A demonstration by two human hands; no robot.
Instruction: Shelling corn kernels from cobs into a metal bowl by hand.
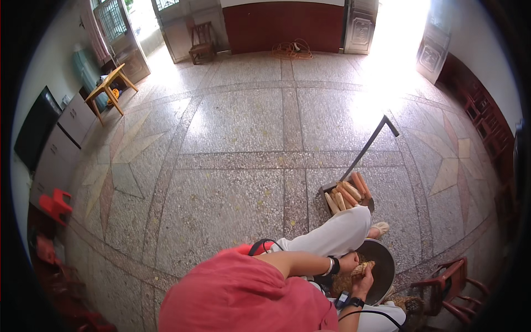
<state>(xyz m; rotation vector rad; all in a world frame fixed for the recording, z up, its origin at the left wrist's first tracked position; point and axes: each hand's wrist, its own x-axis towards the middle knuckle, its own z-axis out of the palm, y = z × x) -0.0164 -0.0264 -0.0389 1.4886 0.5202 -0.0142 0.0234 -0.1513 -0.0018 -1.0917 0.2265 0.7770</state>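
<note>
My left hand (pixel 349 262), with a bracelet and a black band at its wrist, is closed against one end of a corn cob (pixel 360 269). My right hand (pixel 363 283) grips the same cob from the other side, a dark watch on that wrist. The cob looks partly stripped, with some yellow kernels left. Both hands are above a round metal basin (pixel 383 269) between my legs. Loose kernels (pixel 342 284) lie in its near side, partly hidden by my arms.
A long-handled dustpan (pixel 327 198) holding several bare cobs (pixel 348 195) stands beyond my left knee. A dark red wooden chair (pixel 446 286) is close at the right. Red plastic stools (pixel 57 205) line the left, and an orange cable coil (pixel 286 50) lies by the far wall.
</note>
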